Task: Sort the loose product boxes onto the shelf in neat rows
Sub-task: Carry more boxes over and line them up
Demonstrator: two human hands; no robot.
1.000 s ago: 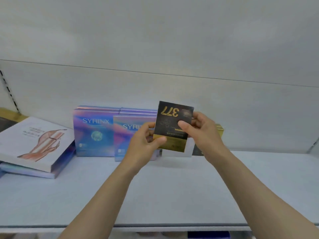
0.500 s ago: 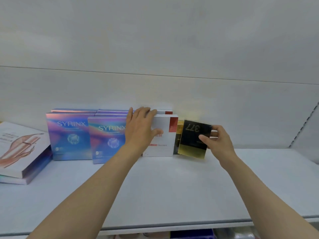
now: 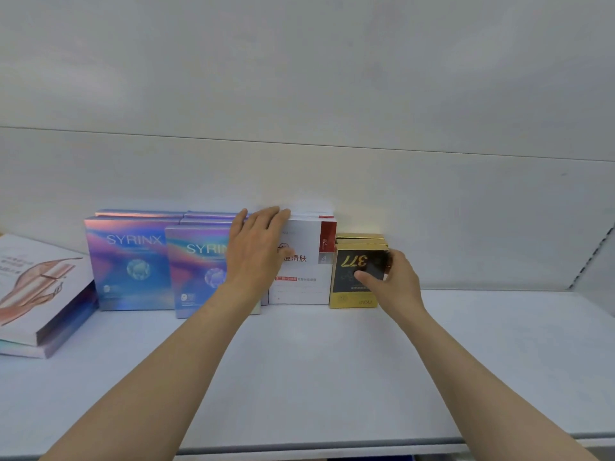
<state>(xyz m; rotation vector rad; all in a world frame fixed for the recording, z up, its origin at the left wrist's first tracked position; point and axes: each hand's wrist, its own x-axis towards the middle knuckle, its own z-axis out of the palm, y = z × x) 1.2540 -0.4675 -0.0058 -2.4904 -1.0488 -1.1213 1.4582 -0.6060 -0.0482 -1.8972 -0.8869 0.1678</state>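
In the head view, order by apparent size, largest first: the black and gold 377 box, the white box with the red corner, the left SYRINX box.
1. left SYRINX box
2. white box, partly hidden by the left hand, so its rank against the first is unsure
3. 377 box

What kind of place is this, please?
Probably a shop's display shelving: a white shelf holds cosmetic-style SYRINX boxes in rows, and a slotted upright on the back wall suggests retail fittings.

both forearms stretched forward, well apart. left hand (image 3: 258,251) flat, palm away, fingers straight and close together, thumb out to the right. right hand (image 3: 396,281) lower, fingers curled, thumb pressed forward in a pinch, wrist bent slightly inward.
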